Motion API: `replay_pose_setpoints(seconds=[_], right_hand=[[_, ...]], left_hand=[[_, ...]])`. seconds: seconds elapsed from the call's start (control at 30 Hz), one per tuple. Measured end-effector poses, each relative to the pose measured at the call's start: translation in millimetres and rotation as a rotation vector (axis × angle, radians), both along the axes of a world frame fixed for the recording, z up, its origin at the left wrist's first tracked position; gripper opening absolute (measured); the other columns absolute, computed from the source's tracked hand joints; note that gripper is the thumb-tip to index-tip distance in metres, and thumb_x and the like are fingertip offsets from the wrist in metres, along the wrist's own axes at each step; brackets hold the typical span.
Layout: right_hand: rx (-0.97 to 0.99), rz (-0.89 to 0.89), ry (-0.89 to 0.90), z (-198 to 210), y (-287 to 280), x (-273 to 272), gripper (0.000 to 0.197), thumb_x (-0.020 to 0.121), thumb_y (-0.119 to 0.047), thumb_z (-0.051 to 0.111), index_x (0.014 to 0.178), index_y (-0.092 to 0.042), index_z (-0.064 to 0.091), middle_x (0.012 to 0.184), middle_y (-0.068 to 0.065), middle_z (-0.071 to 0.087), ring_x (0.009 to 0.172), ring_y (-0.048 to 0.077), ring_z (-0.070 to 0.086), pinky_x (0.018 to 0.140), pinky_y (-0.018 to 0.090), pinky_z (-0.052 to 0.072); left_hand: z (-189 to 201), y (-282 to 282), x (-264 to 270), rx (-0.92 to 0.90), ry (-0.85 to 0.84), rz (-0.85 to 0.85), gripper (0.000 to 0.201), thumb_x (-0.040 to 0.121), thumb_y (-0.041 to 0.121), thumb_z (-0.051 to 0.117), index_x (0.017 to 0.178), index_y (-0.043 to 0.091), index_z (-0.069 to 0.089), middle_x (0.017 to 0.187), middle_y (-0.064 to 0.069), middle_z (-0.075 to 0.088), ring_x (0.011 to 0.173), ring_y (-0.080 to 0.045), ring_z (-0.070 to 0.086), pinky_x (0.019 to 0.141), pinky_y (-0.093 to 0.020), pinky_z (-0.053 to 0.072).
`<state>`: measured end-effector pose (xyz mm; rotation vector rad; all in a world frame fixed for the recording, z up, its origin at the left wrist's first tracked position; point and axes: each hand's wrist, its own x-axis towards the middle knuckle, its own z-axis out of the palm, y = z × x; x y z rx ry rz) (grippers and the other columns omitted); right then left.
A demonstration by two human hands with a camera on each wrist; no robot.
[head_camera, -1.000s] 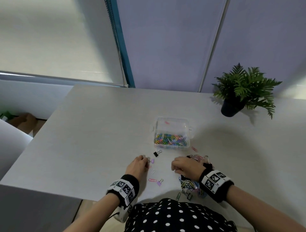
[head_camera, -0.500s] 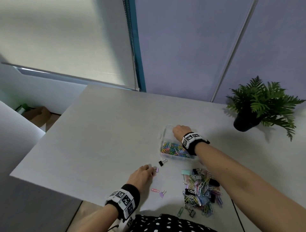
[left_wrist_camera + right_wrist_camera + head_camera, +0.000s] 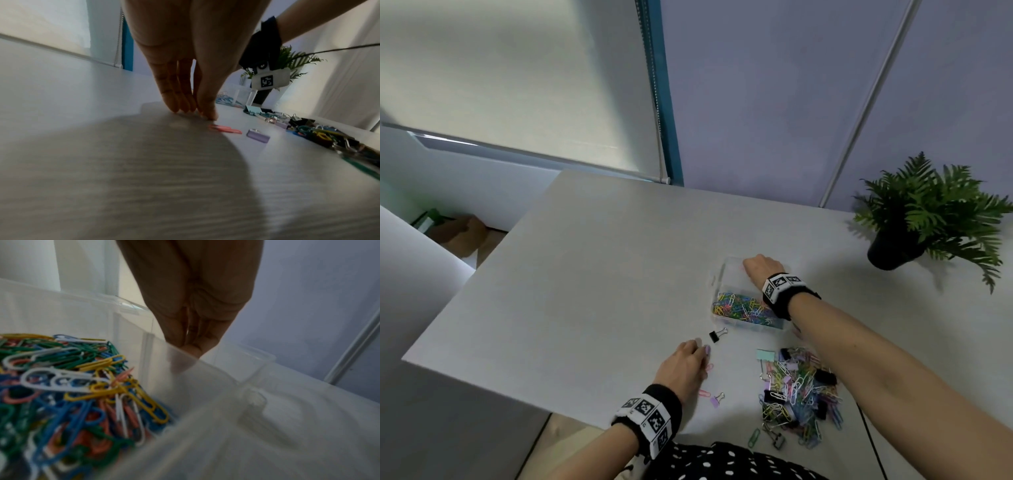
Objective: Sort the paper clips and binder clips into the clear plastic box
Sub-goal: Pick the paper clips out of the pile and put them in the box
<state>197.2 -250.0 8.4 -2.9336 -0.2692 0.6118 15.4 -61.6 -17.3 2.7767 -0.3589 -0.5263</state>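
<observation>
Clear plastic box (image 3: 719, 274) sits mid-table, its long axis running away from me; coloured paper clips (image 3: 743, 308) fill its near compartment. My right hand (image 3: 762, 269) reaches into the far compartment, fingertips bunched together; whether they hold anything I cannot tell. My left hand (image 3: 683, 366) rests straight-fingered on the table (image 3: 585, 291).

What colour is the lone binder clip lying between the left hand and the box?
Black binder clip with silver wire handles; clearest in the head view.

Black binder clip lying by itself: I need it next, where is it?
Head view: the black binder clip lies on the table between the left hand and the clear box.
</observation>
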Motion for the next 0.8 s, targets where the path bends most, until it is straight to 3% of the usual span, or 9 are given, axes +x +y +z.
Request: replay_pose_setpoints(seconds=[0.07, 0.1, 0.27, 0.4, 0.57, 0.8], right_hand=[[0.008, 0.034, -0.018, -0.1, -2.3, 0.9, 0.027, 0.097, -0.018, 0.034, 0.095, -0.002, 0.056, 0.104, 0.021, 0.057, 0.100, 0.037, 0.055, 0.078, 0.038, 0.040], [-0.005, 0.052, -0.029, 0.7, -3.2, 0.7, 0.024, 0.097, -0.018, 0.036, 0.100, -0.006, 0.056, 0.112, 0.023, 0.055, 0.103, 0.037, 0.055, 0.081, 0.038, 0.041], [-0.090, 0.094, -0.060, 5.0, 0.5, 2.0, 0.024, 0.094, -0.014, 0.040, 0.111, -0.003, 0.053, 0.117, 0.020, 0.056, 0.106, 0.036, 0.055, 0.085, 0.039, 0.044], [-0.121, 0.173, -0.152, 6.6, 6.3, 0.3, 0.026, 0.092, -0.003, 0.036, 0.113, -0.004, 0.051, 0.112, 0.020, 0.058, 0.102, 0.035, 0.057, 0.080, 0.038, 0.045], [-0.168, 0.234, -0.149, 2.9, 6.9, -5.9, 0.028, 0.090, 0.002, 0.034, 0.116, -0.003, 0.046, 0.112, 0.019, 0.058, 0.101, 0.033, 0.058, 0.078, 0.039, 0.045], [-0.145, 0.211, -0.102, 0.6, 1.2, -6.2, 0.021, 0.090, -0.002, 0.037, 0.105, -0.005, 0.052, 0.110, 0.018, 0.059, 0.098, 0.033, 0.059, 0.077, 0.038, 0.045]], left_hand=[[2.1, -3.2, -1.0, 0.001, -0.012, 0.036, 0.028, 0.096, 0.020, 0.038, 0.118, 0.011, 0.051, 0.118, -0.006, 0.052, 0.112, -0.022, 0.048, 0.089, -0.038, 0.049], [3.1, -4.6, -0.5, 0.004, -0.009, 0.032, 0.028, 0.095, 0.018, 0.038, 0.118, 0.010, 0.051, 0.118, -0.007, 0.052, 0.113, -0.022, 0.048, 0.090, -0.037, 0.049], [5.5, -3.1, 3.2, 0.090, 0.026, -0.100, 0.037, 0.088, 0.012, 0.047, 0.124, 0.008, 0.043, 0.128, -0.009, 0.047, 0.118, -0.025, 0.045, 0.091, -0.038, 0.049], [3.4, 3.4, 0.6, 0.083, 0.026, -0.160, 0.046, 0.087, 0.009, 0.047, 0.131, 0.009, 0.037, 0.138, -0.008, 0.042, 0.122, -0.025, 0.043, 0.092, -0.037, 0.048], [3.5, 20.8, -2.0, 0.000, 0.054, -0.143, 0.026, 0.085, 0.011, 0.051, 0.111, 0.013, 0.049, 0.119, -0.005, 0.051, 0.108, -0.023, 0.051, 0.084, -0.035, 0.046], [-0.3, 27.4, -14.5, -0.040, 0.060, -0.198, 0.025, 0.083, 0.004, 0.049, 0.105, 0.014, 0.051, 0.109, -0.003, 0.052, 0.100, -0.020, 0.050, 0.081, -0.035, 0.048]])
